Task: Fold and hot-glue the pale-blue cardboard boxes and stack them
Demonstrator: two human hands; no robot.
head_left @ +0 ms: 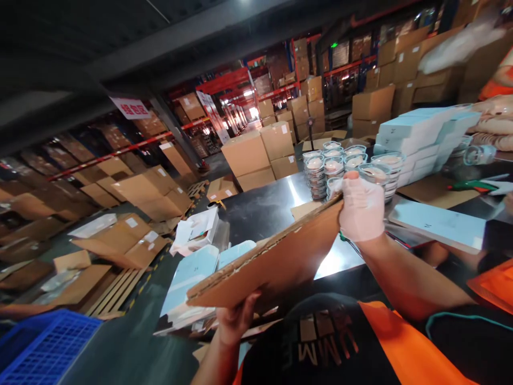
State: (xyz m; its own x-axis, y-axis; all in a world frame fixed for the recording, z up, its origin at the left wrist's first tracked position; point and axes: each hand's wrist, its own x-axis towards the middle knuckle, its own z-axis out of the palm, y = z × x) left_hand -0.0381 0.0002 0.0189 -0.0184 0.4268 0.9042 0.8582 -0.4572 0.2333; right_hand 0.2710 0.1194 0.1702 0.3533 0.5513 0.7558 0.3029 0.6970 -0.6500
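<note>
Flattened cardboard carton held tilted across center of frame, corrugated edge up, running from lower-left center up to right of center, in front of a dark shiny worktable. Right hand, white glove, right of center: closed around the carton's upper right end. Left hand, bare, bottom center: against the carton's lower left underside, fingers bent; can't tell if they close on it.

Just behind right hand, stacks of round clear containers with pale contents. Upper right: piled light-blue boxes. Below those, right side, one long light-blue box lying flat, green-handled tool near it, blurred. Left of center, more light-blue cartons partly behind the held carton; open white box just beyond them.

Lower left corner: blue plastic crate. Left side: wooden pallet beside brown boxes. Upper left: white sign, red characters. Red-beamed racking upper center. Right edge: another person's orange sleeve, partly cut off.
</note>
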